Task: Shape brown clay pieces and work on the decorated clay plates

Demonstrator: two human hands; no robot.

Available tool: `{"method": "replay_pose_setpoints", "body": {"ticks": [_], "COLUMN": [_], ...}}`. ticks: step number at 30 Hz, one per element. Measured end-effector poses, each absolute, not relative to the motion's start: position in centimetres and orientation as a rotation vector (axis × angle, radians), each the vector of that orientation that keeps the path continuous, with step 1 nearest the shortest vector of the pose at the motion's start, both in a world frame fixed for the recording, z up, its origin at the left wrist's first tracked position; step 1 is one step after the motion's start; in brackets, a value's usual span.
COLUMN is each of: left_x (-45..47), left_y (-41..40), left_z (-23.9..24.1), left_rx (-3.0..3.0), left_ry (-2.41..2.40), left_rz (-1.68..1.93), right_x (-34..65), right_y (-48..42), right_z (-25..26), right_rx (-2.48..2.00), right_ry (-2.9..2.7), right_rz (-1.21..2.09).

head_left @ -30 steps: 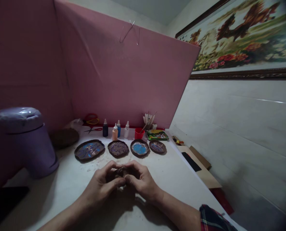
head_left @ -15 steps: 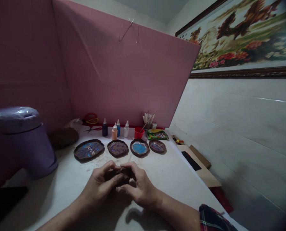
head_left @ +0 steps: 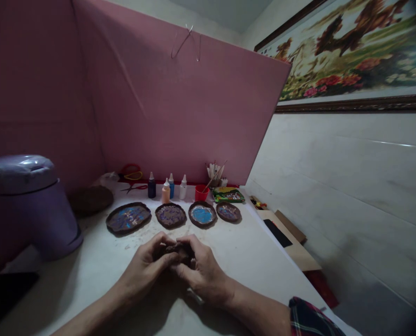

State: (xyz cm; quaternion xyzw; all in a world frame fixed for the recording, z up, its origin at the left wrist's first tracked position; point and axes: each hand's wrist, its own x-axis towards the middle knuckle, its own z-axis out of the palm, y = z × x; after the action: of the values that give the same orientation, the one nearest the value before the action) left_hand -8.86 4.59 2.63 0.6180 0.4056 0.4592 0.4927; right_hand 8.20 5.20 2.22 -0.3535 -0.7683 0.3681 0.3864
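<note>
Both hands grip one lump of dark brown clay point(head_left: 180, 252) just above the white table point(head_left: 250, 261). My left hand point(head_left: 149, 259) curls round its left side, thumb pressed on the near face. From the right, my right hand point(head_left: 204, 268) wraps it, with thumb and fingers closed on it. The lump's underside is hidden. Beyond the hands lie several flat, dark-rimmed clay dishes: a wide one with blue and pale paint point(head_left: 128, 218), a purple-speckled one point(head_left: 170, 215), a bright blue one point(head_left: 202, 214) and a small one point(head_left: 228, 212).
Paint bottles point(head_left: 165, 191), a red cup point(head_left: 201, 192) with a brush and a green box point(head_left: 228, 194) line the back. Scissors point(head_left: 134, 187) and a big brown clay mass point(head_left: 91, 200) are back left. A purple bin point(head_left: 36, 214) stands left; a pink panel point(head_left: 180, 112) rises behind.
My right thumb has moved up and inward against the clay, and its fingers have closed more on it. My left hand stays nearly in place. The view has shifted slightly.
</note>
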Motion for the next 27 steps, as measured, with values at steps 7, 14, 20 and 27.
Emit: {"method": "replay_pose_setpoints", "body": {"ticks": [7,14,20,27], "left_x": [-9.2,-9.4,-9.4,-9.5], "left_y": [4.0,4.1,4.5,4.6], "left_z": [3.8,3.8,3.7,3.5], "left_rx": [1.405,1.283,1.15,1.064], "left_ry": [0.981,0.872,0.85,0.814], "left_rz": [1.091,0.996,1.007,0.977], "right_x": [8.3,8.2,8.3,8.3], "right_y": [5.1,5.2,5.8,5.9], "right_z": [2.7,2.7,2.0,2.1], "right_rx": [-0.912,-0.791,-0.679,-0.604], "right_ry": [-1.918,-1.771,-1.641,-1.596], "right_rz": [0.964,1.168,1.4,1.477]}}
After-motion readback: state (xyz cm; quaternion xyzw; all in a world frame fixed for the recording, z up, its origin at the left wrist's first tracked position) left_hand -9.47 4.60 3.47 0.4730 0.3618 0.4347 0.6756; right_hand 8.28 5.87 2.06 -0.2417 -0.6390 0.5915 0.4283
